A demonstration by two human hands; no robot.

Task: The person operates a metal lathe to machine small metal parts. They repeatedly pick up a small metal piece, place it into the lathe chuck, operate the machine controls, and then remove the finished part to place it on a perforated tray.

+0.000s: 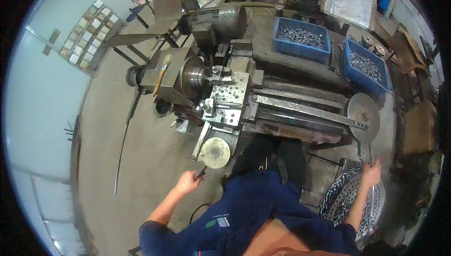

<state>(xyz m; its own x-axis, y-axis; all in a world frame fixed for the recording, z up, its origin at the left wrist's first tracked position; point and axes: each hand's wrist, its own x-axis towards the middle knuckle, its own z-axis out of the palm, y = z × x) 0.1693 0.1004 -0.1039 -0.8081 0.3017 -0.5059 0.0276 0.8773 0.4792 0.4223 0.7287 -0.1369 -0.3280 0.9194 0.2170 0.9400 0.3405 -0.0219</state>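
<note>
My left hand [187,182] is closed round the short dark handle [200,171] of a round metal handwheel [215,153] at the front of a lathe. Off to the right, my right hand [371,173] grips a lever [369,155] hanging below a large metal disc [363,115]. A flat bar [305,106] links that disc to the slide. Between the hands sits the cross slide [231,91], dotted with small metal bits, its tool holders close to the round chuck [193,77]. Any workpiece in the chuck is too small to make out.
A wooden-handled brush [162,75] lies on the headstock. Two blue bins [300,54] [364,87] of small metal parts stand behind the bed. Below my right arm is a perforated basin [376,199] with metal pieces. A motor [213,21] sits at the back.
</note>
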